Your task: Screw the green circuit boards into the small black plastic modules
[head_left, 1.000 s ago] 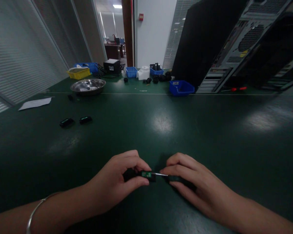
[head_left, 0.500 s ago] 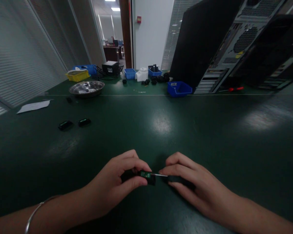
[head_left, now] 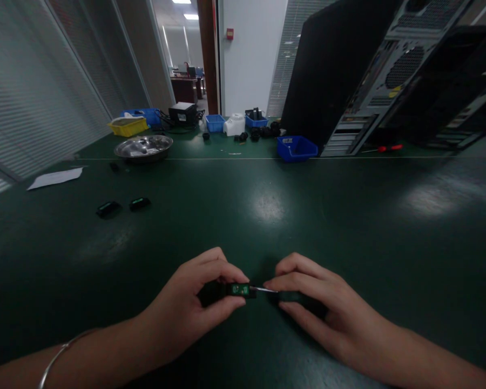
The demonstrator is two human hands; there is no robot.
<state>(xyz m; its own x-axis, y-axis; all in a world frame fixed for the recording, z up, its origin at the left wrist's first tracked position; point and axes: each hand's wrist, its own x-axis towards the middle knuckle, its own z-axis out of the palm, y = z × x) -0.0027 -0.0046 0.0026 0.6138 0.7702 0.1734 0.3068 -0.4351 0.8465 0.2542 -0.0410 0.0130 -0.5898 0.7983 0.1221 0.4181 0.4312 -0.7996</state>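
Black module (head_left: 240,290) is pinched at bench (head_left: 210,216) centre by left hand (head_left: 192,294), grip closed; thin-shafted tool (head_left: 266,290) is held in right hand (head_left: 324,302), grip closed, tip at module's end. Similar modules (head_left: 140,203) are laid farther left, metal bowl (head_left: 143,157) beyond.

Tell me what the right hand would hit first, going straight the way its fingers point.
Beyond its own tool, probably the small black part in the left hand, though depth is hard to judge.

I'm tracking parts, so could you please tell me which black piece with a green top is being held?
The black piece in the left hand, with a metal tool at its right end; the other two lie on the table, farther left.
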